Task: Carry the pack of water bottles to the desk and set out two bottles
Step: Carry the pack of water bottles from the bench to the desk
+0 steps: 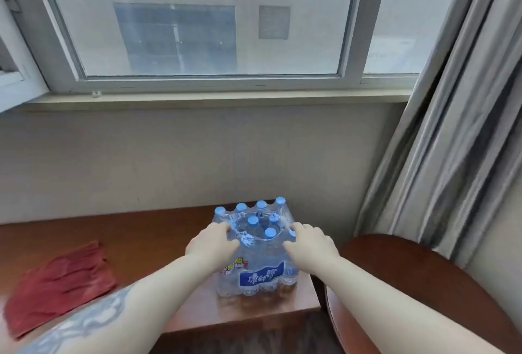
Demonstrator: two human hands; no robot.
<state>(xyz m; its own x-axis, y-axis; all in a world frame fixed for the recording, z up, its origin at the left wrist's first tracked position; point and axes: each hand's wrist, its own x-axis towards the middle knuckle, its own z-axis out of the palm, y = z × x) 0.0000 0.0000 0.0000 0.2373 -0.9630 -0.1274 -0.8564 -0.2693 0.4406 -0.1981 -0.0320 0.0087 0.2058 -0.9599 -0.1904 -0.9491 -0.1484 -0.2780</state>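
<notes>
Both hands, the left hand and right hand, are gripping the torn wrap of the water pack, which is standing on the counter.

A single wide-angle head view looks forward and down from standing height, facing a wall with a window. The wooden counter lies close below, in the lower third of the frame, with both forearms reaching in from the bottom edge. Straight lines bow toward the edges.
</notes>
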